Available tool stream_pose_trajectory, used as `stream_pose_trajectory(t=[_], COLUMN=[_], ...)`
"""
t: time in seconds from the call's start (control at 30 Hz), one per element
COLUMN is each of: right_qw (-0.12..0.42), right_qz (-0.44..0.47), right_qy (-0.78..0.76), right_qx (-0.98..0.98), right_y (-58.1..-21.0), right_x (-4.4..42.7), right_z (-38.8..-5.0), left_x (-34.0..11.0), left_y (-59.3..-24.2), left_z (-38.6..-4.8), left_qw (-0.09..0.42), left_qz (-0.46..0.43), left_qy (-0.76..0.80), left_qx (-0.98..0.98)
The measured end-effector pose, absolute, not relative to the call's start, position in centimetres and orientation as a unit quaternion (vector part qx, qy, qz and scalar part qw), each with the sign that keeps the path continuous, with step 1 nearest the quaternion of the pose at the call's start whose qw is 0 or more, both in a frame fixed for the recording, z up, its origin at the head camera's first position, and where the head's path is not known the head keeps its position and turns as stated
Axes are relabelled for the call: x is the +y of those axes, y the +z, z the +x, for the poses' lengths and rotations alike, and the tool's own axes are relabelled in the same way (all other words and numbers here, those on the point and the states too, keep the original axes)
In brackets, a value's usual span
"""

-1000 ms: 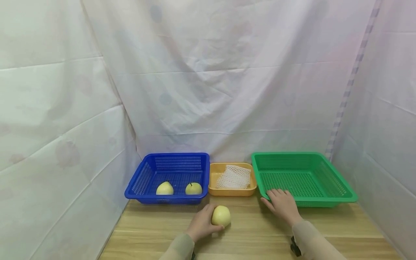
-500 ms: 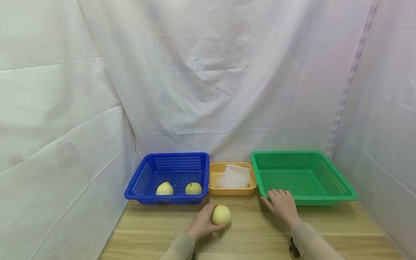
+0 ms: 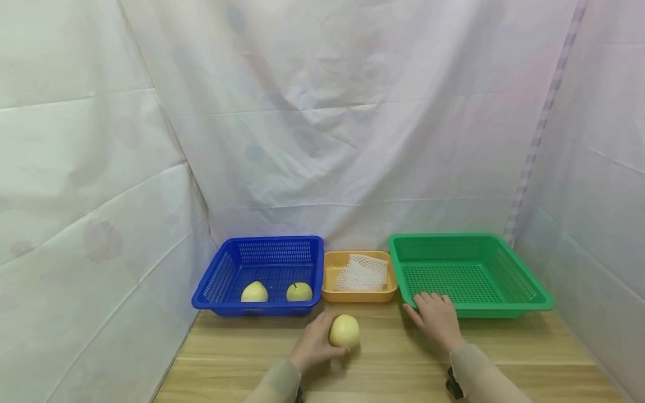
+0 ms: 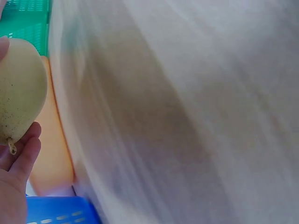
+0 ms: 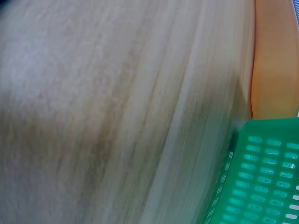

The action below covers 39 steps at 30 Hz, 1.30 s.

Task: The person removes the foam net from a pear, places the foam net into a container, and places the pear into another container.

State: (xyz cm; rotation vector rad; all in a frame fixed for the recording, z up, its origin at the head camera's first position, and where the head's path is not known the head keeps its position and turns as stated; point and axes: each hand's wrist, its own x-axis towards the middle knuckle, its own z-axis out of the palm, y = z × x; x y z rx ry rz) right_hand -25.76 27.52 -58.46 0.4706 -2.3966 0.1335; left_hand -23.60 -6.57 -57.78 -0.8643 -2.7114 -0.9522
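My left hand [image 3: 314, 344] grips a pale yellow pear [image 3: 345, 331] just above the wooden table, thumb on its near side and fingers on its far side. In the left wrist view the same pear [image 4: 21, 91] shows its short stem and some dark specks. My right hand [image 3: 437, 318] rests on the near left corner of the green basket [image 3: 504, 308], its fingers over the rim and its thumb beside the outer wall. That hand is outside the right wrist view. Two more pears, a left one [image 3: 254, 292] and a right one [image 3: 299, 291], lie in the blue basket [image 3: 257, 309].
Between the two baskets stands a small orange tray [image 3: 359, 298] holding white foam fruit nets [image 3: 363, 273]. White cloth [image 3: 322, 140] hangs behind and along both sides of the wooden table [image 3: 388, 364].
The left hand has lifted the pear very slightly and moved it a little to the right. The right hand stays on the green basket's corner.
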Motion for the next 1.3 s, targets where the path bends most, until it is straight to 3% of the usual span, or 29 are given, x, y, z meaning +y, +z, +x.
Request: stream_pose_trajectory(t=[0.63, 0.97, 1.3], right_qw=[0.334, 0.343, 0.341], right_qz=[0.167, 0.172, 0.17], right_qy=[0.047, 0.047, 0.047], right_qx=[-0.926, -0.922, -0.923], right_y=[-58.0, -58.3, -58.4], right_x=[27.5, 27.3, 27.4], right_z=[-25.3, -25.6, -25.6], left_x=[-6.5, -7.4, -8.8], left_y=[-54.3, -51.3, -49.7], left_z=[-23.0, -23.0, -23.0], left_qw=[0.056, 0.098, 0.1], left_qz=[-0.352, -0.384, -0.389], left_qy=[-0.258, -0.218, -0.213], left_qx=[-0.898, -0.892, -0.891])
